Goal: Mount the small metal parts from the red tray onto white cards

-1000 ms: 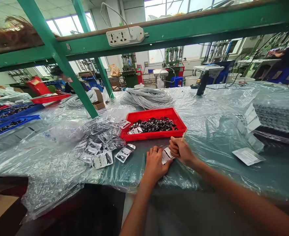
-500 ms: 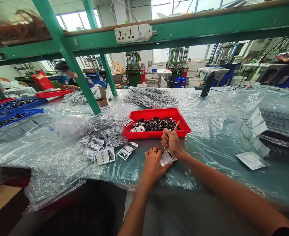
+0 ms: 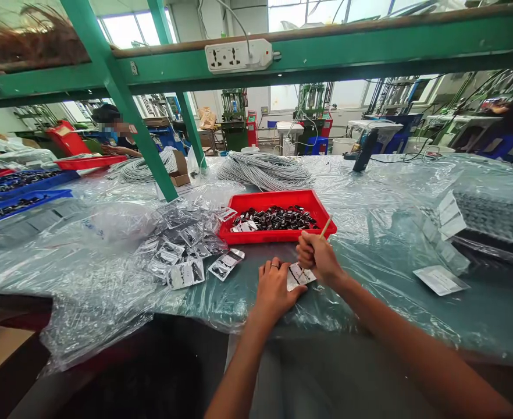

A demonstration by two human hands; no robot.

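At the far left of my view sit blue plastic trays (image 3: 64, 194) of small dark parts, set well apart from the hands, I suppose so that the space in front has room. Next I see a loose heap of small silver-and-clear plastic packets (image 3: 182, 235), its sprawl suggesting that neat stacking matters little there; one white-and-clear rectangular packet (image 3: 225, 265) lies just beside it. Beyond the hands, a shallow red rectangular plastic tray (image 3: 278, 237) holds glossy black pieces (image 3: 278, 219), its raised walls presumably containing them within reach. In front of it I have the left hand (image 3: 275, 286) palm down, flattened and not clenched, thumb spread, against a small printed silver packet (image 3: 299, 276) on the plastic-covered surface (image 3: 378, 314); I judge it braces the packet against sliding. The right hand (image 3: 320, 258) closes in a fist around a thin pale stick (image 3: 326, 226), a grip that seems chosen for firmness; I cannot tell whether the stick's lower end touches the packet. Farther right, a flat white packet (image 3: 441, 280) lies alone, near a dark bulky stack under clear plastic (image 3: 492, 224), a wrap that probably guards against dust.
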